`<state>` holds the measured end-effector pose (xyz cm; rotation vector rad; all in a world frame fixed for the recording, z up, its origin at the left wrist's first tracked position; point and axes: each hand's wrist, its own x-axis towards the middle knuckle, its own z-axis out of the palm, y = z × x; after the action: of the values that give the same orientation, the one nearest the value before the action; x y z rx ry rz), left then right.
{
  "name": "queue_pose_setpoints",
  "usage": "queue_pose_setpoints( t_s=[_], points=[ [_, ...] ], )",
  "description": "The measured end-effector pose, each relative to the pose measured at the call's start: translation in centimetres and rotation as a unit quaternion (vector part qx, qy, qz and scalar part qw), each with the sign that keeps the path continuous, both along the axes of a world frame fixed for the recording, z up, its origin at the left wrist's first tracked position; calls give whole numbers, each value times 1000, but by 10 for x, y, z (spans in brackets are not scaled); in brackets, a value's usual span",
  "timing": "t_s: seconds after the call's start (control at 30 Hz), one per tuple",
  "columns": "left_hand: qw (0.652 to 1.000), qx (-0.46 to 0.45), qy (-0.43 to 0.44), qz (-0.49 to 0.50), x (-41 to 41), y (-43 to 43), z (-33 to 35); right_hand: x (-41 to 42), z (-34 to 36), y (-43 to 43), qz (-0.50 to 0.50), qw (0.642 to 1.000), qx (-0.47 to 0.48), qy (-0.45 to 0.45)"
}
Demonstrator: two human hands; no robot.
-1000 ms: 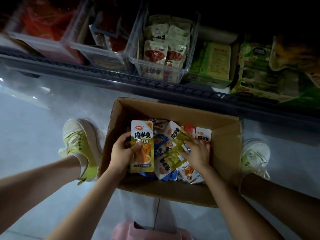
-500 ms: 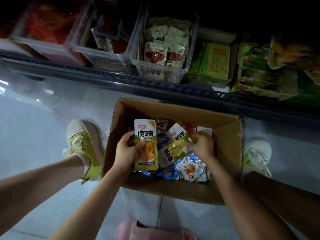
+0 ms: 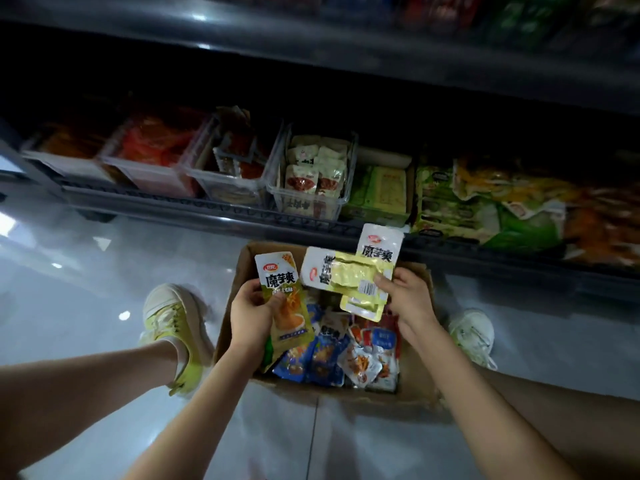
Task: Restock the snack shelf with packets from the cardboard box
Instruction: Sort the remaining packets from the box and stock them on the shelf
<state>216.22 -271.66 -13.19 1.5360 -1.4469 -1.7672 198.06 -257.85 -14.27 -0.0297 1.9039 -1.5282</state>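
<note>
An open cardboard box [image 3: 415,393] stands on the floor between my feet, with several blue and white snack packets [image 3: 332,355] inside. My left hand [image 3: 249,317] grips one green and yellow packet [image 3: 284,299] upright over the box's left side. My right hand [image 3: 408,299] pinches a fan of yellow and white packets [image 3: 356,275] above the box's far edge. Just beyond, the low shelf's front rail [image 3: 207,206] runs in front of a row of snack bins.
Clear plastic bins hold red packets [image 3: 156,147] and white packets [image 3: 315,174]. Green boxes [image 3: 384,188] and loose green and orange bags [image 3: 502,202] fill the shelf's right part. A darker upper shelf [image 3: 311,46] overhangs. Yellow-green shoes [image 3: 173,317] flank the box on glossy tile.
Both hands have lifted their packets up out of the box toward the shelf. The view has tilted up, showing more of the shelving.
</note>
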Motion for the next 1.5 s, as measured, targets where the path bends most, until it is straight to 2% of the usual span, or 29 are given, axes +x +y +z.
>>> queue_pose_setpoints(
  t_s=[0.07,0.17,0.33,0.47,0.63,0.73,0.8,1.0,1.17,1.33,1.5],
  points=[
    [1000,-6,19,12,-3,2,16,11,23,-5,-30,997,-54,-42],
    [998,-30,41,21,-9,3,39,28,49,-11,-39,995,-78,-45],
    [993,-85,79,26,-15,1,73,47,83,-15,4,995,-93,-27],
    [993,-85,83,22,-14,-5,89,50,106,-13,41,993,-110,-12],
    [994,-56,72,64,-13,-12,99,47,130,-10,-54,988,-139,50],
    [992,-39,97,68,-14,-11,107,44,140,-9,-76,981,-169,52],
    [990,-38,122,60,-16,-11,113,46,144,-11,-44,983,-174,37],
    [981,-16,182,72,-19,-15,128,56,150,-21,59,994,-93,28],
    [979,-1,185,89,-16,-22,132,47,158,-16,74,994,-76,37],
    [984,-18,175,13,-12,-24,136,37,175,-14,169,981,-89,46],
    [986,-29,164,-9,-15,-16,136,45,184,-25,193,969,-76,131]
  ],
)
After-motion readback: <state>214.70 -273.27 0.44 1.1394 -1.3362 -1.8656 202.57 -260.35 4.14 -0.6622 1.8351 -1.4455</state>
